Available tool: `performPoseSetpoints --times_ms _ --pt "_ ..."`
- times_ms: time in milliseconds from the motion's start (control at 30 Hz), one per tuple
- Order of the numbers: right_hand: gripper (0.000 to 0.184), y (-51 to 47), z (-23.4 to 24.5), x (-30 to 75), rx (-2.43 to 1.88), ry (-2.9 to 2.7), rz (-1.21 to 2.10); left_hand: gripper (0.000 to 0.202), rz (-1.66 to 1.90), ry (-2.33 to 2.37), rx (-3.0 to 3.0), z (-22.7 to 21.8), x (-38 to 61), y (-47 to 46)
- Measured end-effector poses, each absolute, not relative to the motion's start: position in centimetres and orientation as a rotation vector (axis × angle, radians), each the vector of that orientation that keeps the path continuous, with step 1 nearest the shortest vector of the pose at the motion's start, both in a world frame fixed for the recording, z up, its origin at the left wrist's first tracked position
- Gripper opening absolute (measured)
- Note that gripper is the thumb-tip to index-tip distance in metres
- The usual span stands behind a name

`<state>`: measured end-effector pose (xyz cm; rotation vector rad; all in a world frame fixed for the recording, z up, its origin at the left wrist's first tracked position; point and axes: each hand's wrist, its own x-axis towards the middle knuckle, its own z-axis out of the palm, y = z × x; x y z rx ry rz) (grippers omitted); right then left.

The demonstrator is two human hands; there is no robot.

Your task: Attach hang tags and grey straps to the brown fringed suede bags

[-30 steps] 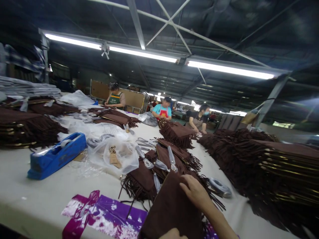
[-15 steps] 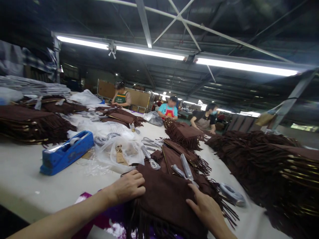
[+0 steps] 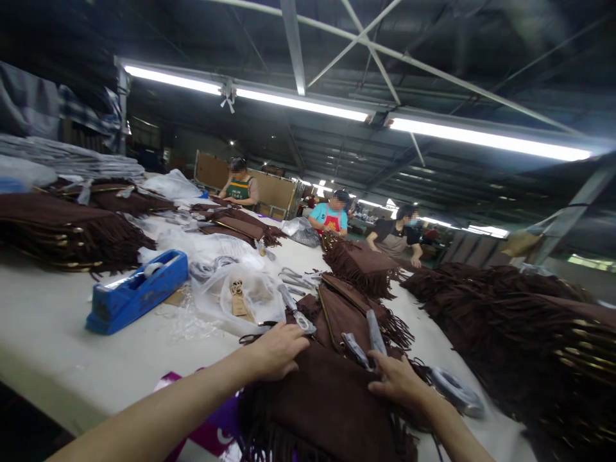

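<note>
A brown suede fringed bag (image 3: 327,401) lies flat on the white table (image 3: 58,333) right in front of me. My left hand (image 3: 276,351) rests on its upper left corner, fingers stretched out and pressing down. At the bag's upper right corner my right hand (image 3: 397,380) lies with fingers bent over the edge, beside a plastic-wrapped strap (image 3: 375,332). Neither hand lifts the bag. More fringed bags (image 3: 351,308) overlap just beyond it.
A blue tape dispenser (image 3: 137,292) sits at the left, with clear plastic bags and tags (image 3: 238,295) beside it. Tall stacks of brown fringed bags stand at right (image 3: 539,321) and far left (image 3: 67,234). Three people (image 3: 332,215) work at the far end. Purple plastic (image 3: 212,427) lies under the bag.
My left arm came in from the bottom edge and its hand settled on the bag's left corner. My right hand shifted to the right corner. The view drifted a little.
</note>
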<state>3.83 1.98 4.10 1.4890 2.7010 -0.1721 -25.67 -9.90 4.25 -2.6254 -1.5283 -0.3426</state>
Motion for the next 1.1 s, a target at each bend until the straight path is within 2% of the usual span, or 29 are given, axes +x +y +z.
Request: performPoseSetpoints --times_ms 100,167,233,333,433,500,567,700,767,833,933,967,1033,1067,1100 --pt "0.021 1.7 4.3 4.4 1.435 2.714 -0.222 0.054 -0.049 -1.737 -2.612 5.1 -24.5 -7.0" --pt "0.013 1.1 5.3 4.9 1.397 2.777 -0.211 0.049 0.07 -1.826 -2.602 6.3 -24.1 -5.8" --pt "0.007 0.2 7.3 5.7 1.351 2.927 -0.087 0.035 -0.01 -1.817 -2.566 8.2 -23.9 -5.5" --pt "0.009 -1.6 11.7 7.5 1.214 3.268 0.385 0.015 -0.384 -1.608 -2.382 12.4 -23.8 -6.4" --pt "0.018 -3.4 15.0 9.2 1.085 3.446 0.968 0.013 -0.638 -1.419 -2.117 15.7 -23.6 -7.5" --pt "0.024 -4.1 15.0 9.8 1.116 3.466 1.082 0.013 -0.686 -1.403 -2.048 15.7 -23.4 -7.8" --pt "0.029 -4.4 12.7 9.8 1.2 3.483 0.85 0.014 -0.656 -1.435 -2.086 13.4 -23.3 -7.7" --pt "0.033 -4.8 4.4 9.1 1.319 3.392 -0.041 0.021 -0.303 -1.672 -2.297 6.0 -23.2 -7.4" --pt "0.031 -5.5 1.2 8.7 1.409 3.316 -0.308 0.026 -0.183 -1.783 -2.355 3.7 -22.8 -8.0" --pt "0.025 -6.2 -0.4 8.3 1.471 3.272 -0.397 0.028 -0.277 -1.779 -2.401 3.4 -21.5 -9.0" --pt "0.012 -6.7 -0.6 7.9 1.469 3.294 -0.33 0.015 -0.491 -1.656 -2.5 4.3 -17.7 -10.9" --pt "0.008 -6.7 -0.5 7.8 1.46 3.321 -0.294 0.015 -0.486 -1.632 -2.525 4.4 -16.1 -11.4" --pt "0.006 -6.2 -0.9 8.2 1.412 3.385 -0.241 0.038 -0.359 -1.614 -2.566 3.6 -12.6 -11.9" --pt "0.008 -5.7 -1.3 8.6 1.383 3.418 -0.224 0.04 -0.278 -1.603 -2.564 2.7 -11.1 -11.8" --pt "0.007 -5.1 -1.9 9.1 1.326 3.428 -0.211 0.029 -0.245 -1.575 -2.542 1.8 -9.7 -11.4"
